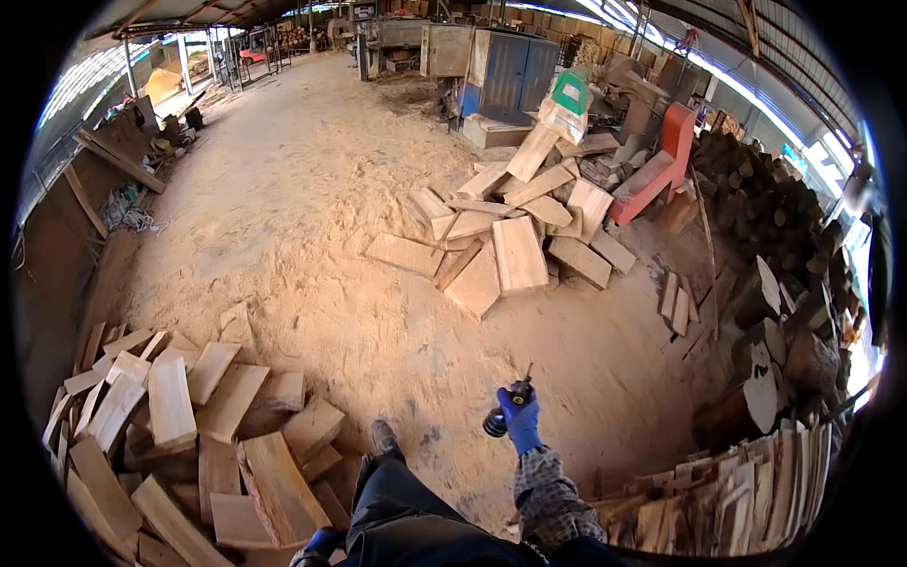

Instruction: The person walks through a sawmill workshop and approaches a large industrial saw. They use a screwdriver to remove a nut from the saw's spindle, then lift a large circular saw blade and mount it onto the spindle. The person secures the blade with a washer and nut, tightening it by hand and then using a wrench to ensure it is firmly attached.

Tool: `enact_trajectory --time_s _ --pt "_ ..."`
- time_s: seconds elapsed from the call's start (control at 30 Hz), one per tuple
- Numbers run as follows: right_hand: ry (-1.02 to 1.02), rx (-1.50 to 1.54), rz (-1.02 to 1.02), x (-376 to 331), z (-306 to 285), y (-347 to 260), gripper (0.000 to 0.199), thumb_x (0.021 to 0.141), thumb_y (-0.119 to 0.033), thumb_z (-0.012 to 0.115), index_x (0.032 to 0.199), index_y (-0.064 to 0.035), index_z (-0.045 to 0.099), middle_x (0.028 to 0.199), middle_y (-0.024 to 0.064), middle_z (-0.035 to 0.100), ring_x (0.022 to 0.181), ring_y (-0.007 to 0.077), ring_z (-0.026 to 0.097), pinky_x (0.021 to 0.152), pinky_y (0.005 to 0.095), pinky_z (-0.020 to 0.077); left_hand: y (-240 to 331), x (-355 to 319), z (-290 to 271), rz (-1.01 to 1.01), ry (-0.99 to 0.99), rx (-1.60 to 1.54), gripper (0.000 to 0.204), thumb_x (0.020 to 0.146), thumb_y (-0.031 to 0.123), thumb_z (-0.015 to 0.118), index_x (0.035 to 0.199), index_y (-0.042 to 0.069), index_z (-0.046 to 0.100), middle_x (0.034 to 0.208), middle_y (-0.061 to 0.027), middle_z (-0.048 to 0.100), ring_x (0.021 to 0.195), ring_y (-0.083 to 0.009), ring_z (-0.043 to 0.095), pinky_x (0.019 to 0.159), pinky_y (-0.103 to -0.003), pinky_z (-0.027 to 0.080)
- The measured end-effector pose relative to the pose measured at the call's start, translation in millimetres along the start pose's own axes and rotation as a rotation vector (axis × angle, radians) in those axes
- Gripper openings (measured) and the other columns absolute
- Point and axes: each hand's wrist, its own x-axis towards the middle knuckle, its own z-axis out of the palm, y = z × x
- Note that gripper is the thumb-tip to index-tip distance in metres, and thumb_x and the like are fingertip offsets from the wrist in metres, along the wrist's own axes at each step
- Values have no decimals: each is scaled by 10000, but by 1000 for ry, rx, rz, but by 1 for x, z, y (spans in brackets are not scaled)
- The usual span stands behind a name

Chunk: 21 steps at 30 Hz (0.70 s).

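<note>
Wrapped snugly about a slim-tipped, round-bodied black handheld tool [493,424], my blue-gloved right hand [522,422] holds it above the tan, sawdust-covered floor [312,283], just ahead of me and slightly to the right. It may be a drill, though it shows too small to be sure. My blue-gloved left hand [327,541] is mostly cut off at the lower edge, so I cannot tell how its fingers stand. To carry this well, I judge, I should point the tip away from my dark-trousered legs [402,515], hold the wrist straight and mind my footing beside loose boards.

Counting: one tool, two gloves, one grey shoe [385,438] in sight. Pale sawn boards lie in two jumbled heaps, a near-left heap [227,402] and a far heap [520,253], each well over ten, overlapping too much to number. I count one row of thin upright wooden slabs [737,501], one dark stack of round logs [765,203], one red angular frame [661,165] and one blue two-door cabinet [515,71].
</note>
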Motion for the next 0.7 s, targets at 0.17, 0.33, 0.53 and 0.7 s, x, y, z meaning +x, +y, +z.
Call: enact_trajectory --time_s 0.17,0.33,0.53,0.7 --pt "194 -101 -78 164 40 30 414 803 -57 820 1123 -74 558 967 10 595 825 130 576 728 298 504 111 186 -119 -16 -190 355 346 915 377 699 882 38 758 820 -132 750 740 -219 716 650 -364 544" --pt "236 -463 1 242 129 29 469 753 -207 862 1072 -46 558 879 25 592 765 148 564 685 323 496 391 367 -185 252 257 268 350 906 333 654 913 -10 722 812 -105 724 774 -195 675 704 -366 534" --pt "297 -590 122 384 268 26 471 734 -249 875 1032 -72 556 848 32 594 716 170 557 660 341 492 820 519 -182 777 -299 -82 254 967 64 667 1208 -10 630 1077 -93 698 1010 -160 662 889 -298 534" --pt "287 -458 -14 607 400 33 431 798 -231 839 1080 -55 564 843 43 583 726 184 557 661 351 495 994 678 -213 767 -227 -19 219 940 67 701 1147 3 666 1060 -65 703 998 -139 655 865 -304 535"
